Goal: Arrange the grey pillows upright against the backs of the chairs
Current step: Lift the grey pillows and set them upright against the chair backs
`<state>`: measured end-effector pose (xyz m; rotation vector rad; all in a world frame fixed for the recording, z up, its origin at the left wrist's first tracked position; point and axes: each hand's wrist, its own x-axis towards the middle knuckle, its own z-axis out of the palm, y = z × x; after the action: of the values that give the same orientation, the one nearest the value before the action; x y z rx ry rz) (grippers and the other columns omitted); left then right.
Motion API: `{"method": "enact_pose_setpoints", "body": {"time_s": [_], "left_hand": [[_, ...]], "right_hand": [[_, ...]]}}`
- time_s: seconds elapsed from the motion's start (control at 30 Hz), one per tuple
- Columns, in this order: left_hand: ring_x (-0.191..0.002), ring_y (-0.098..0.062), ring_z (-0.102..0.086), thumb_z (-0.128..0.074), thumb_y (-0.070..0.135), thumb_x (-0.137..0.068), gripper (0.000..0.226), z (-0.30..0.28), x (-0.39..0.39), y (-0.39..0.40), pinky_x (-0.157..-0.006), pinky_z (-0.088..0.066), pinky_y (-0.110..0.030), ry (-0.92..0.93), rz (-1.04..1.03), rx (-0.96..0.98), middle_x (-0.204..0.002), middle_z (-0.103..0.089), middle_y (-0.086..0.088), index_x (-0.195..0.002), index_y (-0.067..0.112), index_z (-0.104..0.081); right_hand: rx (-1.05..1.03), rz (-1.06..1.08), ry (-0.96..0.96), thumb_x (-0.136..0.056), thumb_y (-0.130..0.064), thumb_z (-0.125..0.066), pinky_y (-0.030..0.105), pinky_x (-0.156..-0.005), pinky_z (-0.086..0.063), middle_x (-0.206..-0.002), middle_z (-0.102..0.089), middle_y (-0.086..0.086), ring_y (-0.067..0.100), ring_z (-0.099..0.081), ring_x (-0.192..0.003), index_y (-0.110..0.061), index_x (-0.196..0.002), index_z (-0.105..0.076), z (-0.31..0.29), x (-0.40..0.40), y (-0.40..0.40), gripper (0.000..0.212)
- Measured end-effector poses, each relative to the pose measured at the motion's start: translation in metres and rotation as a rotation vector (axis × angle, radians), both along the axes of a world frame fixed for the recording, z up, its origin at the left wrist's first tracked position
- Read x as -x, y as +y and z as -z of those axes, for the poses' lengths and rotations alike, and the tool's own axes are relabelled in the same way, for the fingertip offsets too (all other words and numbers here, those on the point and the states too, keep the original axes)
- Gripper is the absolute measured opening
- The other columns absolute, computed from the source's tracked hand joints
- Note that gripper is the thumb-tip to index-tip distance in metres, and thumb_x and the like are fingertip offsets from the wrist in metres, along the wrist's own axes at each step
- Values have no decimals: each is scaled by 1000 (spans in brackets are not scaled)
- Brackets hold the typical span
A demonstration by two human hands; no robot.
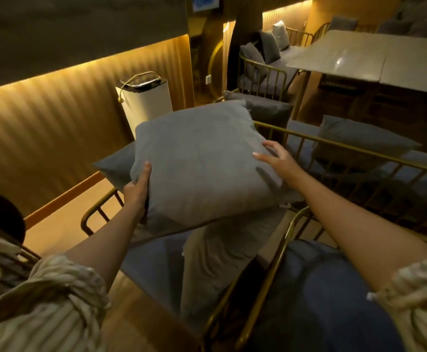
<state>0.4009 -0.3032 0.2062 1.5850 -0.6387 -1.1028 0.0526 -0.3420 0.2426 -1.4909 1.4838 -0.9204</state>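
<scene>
A large grey pillow (199, 158) is held up over the seat of a gold-framed chair (98, 212). My left hand (137, 186) grips its lower left edge, thumb on the front face. My right hand (275, 158) lies flat on its right edge with fingers spread. Behind it a darker grey pillow (115, 166) leans at the chair's back. A lighter grey pillow (222, 262) lies on the blue seat below. In the chair to the right another grey pillow (359, 141) leans against the rail (359, 151).
A white cylindrical appliance (146, 100) stands by the lit ribbed wall. A grey table (375, 57) is at the upper right, with more gold chairs and grey pillows (268, 47) behind it. A blue cushioned chair (321, 288) is close in front of me.
</scene>
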Motion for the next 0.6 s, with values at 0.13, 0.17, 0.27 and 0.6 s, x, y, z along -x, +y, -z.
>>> {"method": "enact_pose_setpoints", "body": {"time_s": [0.13,0.17,0.27,0.6], "left_hand": [[-110,-25,-56,-70,63,-76,88,42,-17,-25,-92,-43,-38,-15,127,-86,-127,-58,-8,-139,8,-46],[-107,-24,-57,-72,63,-74,87,52,-15,-30,-92,-44,-39,-9,168,-102,-123,-60,-7,-137,8,-47],[-109,-24,-61,-79,56,-71,84,85,-3,-43,-94,-49,-39,28,332,-189,-127,-62,-6,-136,12,-48],[-129,-32,-52,-67,89,-45,124,163,6,-50,-111,-40,-49,-209,410,-323,-143,-53,-8,-143,18,-42]], "right_hand": [[-141,-41,111,-88,-45,-68,43,-109,-33,-160,-29,8,30,-30,-145,-24,-152,-34,26,-18,-20,75],[-183,-43,141,-87,-46,-69,43,-110,-33,-159,-30,8,30,-31,-145,-23,-152,-33,37,-18,-20,78],[-254,-67,478,-78,-67,-66,48,-115,-28,-161,-29,6,32,-30,-145,-27,-154,-28,72,-9,-13,94],[70,3,1047,-75,-87,-41,58,-121,-2,-158,-36,7,31,-28,-146,-29,-151,-32,102,-42,-11,96]]}}
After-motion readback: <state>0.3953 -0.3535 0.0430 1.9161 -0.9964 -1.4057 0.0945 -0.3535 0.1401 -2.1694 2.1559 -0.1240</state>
